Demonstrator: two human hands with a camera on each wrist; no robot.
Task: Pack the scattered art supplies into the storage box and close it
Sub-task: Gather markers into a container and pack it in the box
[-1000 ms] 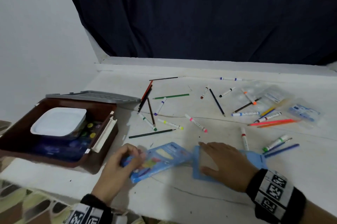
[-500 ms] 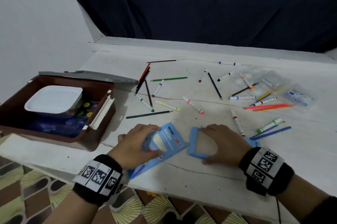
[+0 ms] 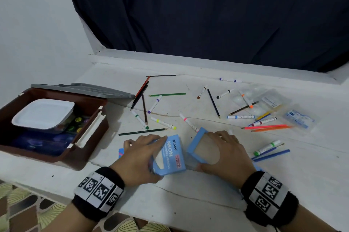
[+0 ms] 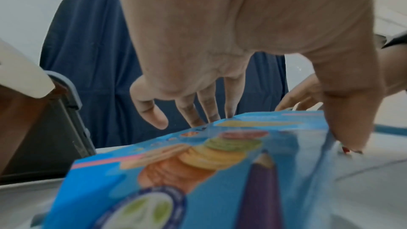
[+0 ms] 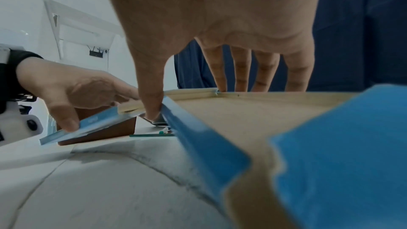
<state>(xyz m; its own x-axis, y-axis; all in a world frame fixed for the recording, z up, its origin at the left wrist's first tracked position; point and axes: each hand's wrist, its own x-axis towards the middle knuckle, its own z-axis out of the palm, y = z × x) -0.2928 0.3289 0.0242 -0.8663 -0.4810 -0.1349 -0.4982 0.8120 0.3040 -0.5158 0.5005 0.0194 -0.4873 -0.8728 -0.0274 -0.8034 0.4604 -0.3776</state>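
Note:
The brown storage box (image 3: 88, 148) stands open at the left, its grey lid (image 3: 83, 90) tipped back and a white tray (image 3: 43, 113) inside. My left hand (image 3: 151, 156) grips a blue Neon coloured-pencil box (image 3: 170, 154) between thumb and fingers, and the box is tilted off the table. In the left wrist view that pencil box (image 4: 198, 171) fills the foreground under my left hand (image 4: 275, 124). My right hand (image 3: 221, 148) spans an empty blue cardboard tray (image 3: 194, 145), thumb on its near edge. The right wrist view shows this blue cardboard tray (image 5: 209, 137) raised on one side.
Several loose markers (image 3: 164, 122) and coloured pencils (image 3: 143, 132) lie scattered across the white table (image 3: 188, 190). Clear plastic packs (image 3: 272, 100) sit at the right. Patterned floor (image 3: 28, 211) shows below the table's front edge. A dark curtain (image 3: 207, 14) hangs behind.
My left hand has shifted from the pencil box's left end to grip across it and tilt it up. My right hand went from lying flat to spanning the tray.

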